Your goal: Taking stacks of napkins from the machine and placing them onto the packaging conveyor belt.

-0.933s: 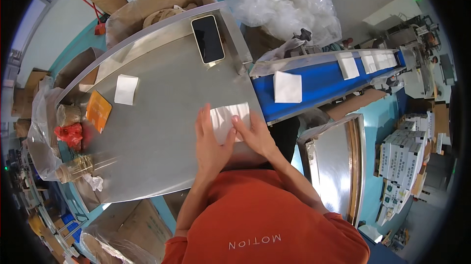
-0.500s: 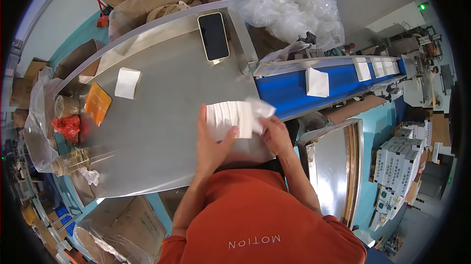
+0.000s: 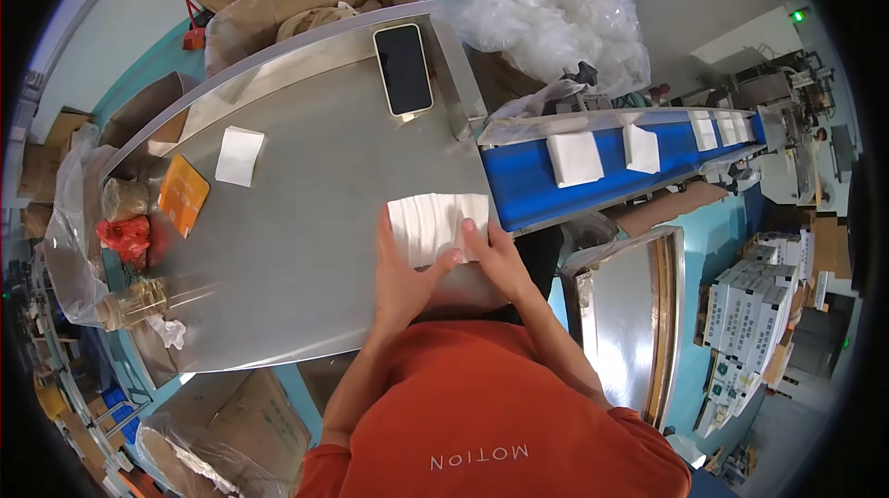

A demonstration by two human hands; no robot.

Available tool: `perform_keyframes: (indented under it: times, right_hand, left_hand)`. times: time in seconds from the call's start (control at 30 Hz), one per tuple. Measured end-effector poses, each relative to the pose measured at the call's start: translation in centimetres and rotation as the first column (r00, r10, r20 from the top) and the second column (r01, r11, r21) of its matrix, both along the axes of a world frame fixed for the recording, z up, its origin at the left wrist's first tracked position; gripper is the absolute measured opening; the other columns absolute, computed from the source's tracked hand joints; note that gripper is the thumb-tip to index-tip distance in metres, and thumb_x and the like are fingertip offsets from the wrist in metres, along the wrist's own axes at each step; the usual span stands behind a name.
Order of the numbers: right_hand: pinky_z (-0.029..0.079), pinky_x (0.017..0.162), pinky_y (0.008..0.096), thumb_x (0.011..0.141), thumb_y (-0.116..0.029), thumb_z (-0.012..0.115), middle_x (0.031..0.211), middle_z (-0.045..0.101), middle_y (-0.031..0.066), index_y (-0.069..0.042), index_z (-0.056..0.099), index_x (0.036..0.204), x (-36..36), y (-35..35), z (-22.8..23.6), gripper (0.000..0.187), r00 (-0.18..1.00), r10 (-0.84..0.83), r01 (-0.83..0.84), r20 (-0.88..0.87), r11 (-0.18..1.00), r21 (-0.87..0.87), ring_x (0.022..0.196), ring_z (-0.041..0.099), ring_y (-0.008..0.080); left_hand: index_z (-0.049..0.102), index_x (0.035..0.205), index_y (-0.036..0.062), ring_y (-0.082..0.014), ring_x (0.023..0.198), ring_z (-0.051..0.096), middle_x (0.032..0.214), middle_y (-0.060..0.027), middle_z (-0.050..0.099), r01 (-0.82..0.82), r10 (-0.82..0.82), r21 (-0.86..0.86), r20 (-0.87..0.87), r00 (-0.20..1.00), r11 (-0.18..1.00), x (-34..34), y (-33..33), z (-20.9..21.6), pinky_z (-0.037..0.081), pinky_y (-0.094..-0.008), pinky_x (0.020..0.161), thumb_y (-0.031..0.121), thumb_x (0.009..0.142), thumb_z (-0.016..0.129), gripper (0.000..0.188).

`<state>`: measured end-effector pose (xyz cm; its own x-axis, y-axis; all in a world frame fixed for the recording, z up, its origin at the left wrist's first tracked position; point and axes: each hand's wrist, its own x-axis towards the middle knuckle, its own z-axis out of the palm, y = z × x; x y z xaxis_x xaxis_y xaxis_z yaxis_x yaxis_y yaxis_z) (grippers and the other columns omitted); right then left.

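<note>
A row of folded white sheets (image 3: pixel 428 228), pressed together on edge like a stack of napkins, is held at the near right part of the metal table (image 3: pixel 315 220). My left hand (image 3: pixel 403 276) grips its left end, thumb along the near side. At the right end my right hand (image 3: pixel 495 260) closes on the same stack, its thumb over the front. Fingers behind the stack are partly hidden. To the right, a blue conveyor belt (image 3: pixel 528 197) carries several separate folded white pieces, the closest one (image 3: pixel 575 159) near the belt's table end.
A phone (image 3: pixel 405 70) lies at the table's far edge. Further left are a flat white piece (image 3: pixel 240 156), an orange card (image 3: pixel 183 194), a red plastic bundle (image 3: pixel 125 237) and a clear tape roll (image 3: pixel 139 305). Raised metal rims (image 3: pixel 269 54) border the table. Clear plastic bags (image 3: pixel 546 12) are heaped beyond.
My right hand has brought a loose white piece leftward against the stack's right end and now grips the stack. On the belt, the white pieces have shifted left toward the table.
</note>
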<state>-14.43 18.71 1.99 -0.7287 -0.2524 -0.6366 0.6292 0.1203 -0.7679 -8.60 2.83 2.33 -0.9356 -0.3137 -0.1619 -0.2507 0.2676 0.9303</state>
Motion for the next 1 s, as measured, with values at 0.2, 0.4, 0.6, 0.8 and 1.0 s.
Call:
perform_keyframes:
  times: [0.2, 0.4, 0.6, 0.8, 1.0]
  right_hand:
    - [0.047, 0.065, 0.0258, 0.095, -0.033, 0.061, 0.086, 0.063, 0.0058, 0.003, 0.063, 0.102, -0.2, -0.6, 0.0, 0.037, 0.988, -0.152, 0.151, -0.042, 0.988, -0.029, 0.077, 0.057, 0.0113]
    - [0.050, 0.074, 0.0265, 0.100, -0.020, 0.052, 0.107, 0.064, 0.0097, 0.003, 0.053, 0.118, -0.5, 2.4, -3.0, 0.029, 0.852, -0.518, 0.515, 0.075, 0.803, -0.300, 0.089, 0.063, 0.0154]
    - [0.047, 0.077, 0.0260, 0.094, -0.036, 0.062, 0.098, 0.063, 0.0055, 0.000, 0.058, 0.118, -0.1, -0.3, -0.1, 0.043, 0.971, 0.030, -0.025, -0.236, 0.999, 0.023, 0.088, 0.055, 0.0099]
    - [0.045, 0.060, 0.0224, 0.092, -0.023, 0.065, 0.086, 0.061, 0.0013, -0.002, 0.062, 0.107, 0.2, 3.0, -1.8, 0.026, 0.997, 0.007, -0.004, 0.076, 0.999, -0.044, 0.072, 0.056, 0.0094]
    - [0.049, 0.077, 0.0280, 0.093, -0.038, 0.063, 0.104, 0.062, 0.0114, 0.001, 0.053, 0.121, -0.5, 2.7, -1.7, 0.049, 0.971, -0.215, 0.208, -0.104, 0.975, -0.074, 0.087, 0.060, 0.0145]
  left_hand:
    - [0.018, 0.145, -0.0062, -0.0294, 0.123, 0.047, 0.134, -0.0207, 0.043, -0.051, 0.048, 0.134, 0.019, 0.999, 0.990, -0.4, 1.1, 0.3, 0.041, -0.0391, 0.102, 0.023, 0.075, 0.082, 0.099]
    - [0.028, 0.145, -0.0026, -0.0312, 0.123, 0.050, 0.132, -0.0211, 0.047, -0.014, 0.016, 0.073, -0.024, 1.000, 0.997, -0.6, 0.3, -0.6, 0.042, -0.0394, 0.101, 0.024, 0.078, 0.079, 0.088]
    - [0.029, 0.144, -0.0030, -0.0290, 0.122, 0.051, 0.135, -0.0202, 0.048, 0.029, -0.043, 0.197, 0.062, 0.997, 0.980, -0.9, 1.0, 0.3, 0.043, -0.0383, 0.101, 0.022, 0.079, 0.077, 0.084]
    - [0.026, 0.145, -0.0034, -0.0298, 0.123, 0.051, 0.135, -0.0204, 0.048, -0.012, 0.009, 0.211, 0.016, 1.000, 0.977, -0.4, 0.6, 0.0, 0.043, -0.0387, 0.100, 0.023, 0.082, 0.075, 0.084]
    - [0.026, 0.147, -0.0011, -0.0286, 0.120, 0.054, 0.136, -0.0204, 0.049, 0.064, -0.118, 0.364, 0.126, 0.985, 0.929, -0.9, 0.5, 0.0, 0.043, -0.0366, 0.100, 0.024, 0.088, 0.069, 0.078]
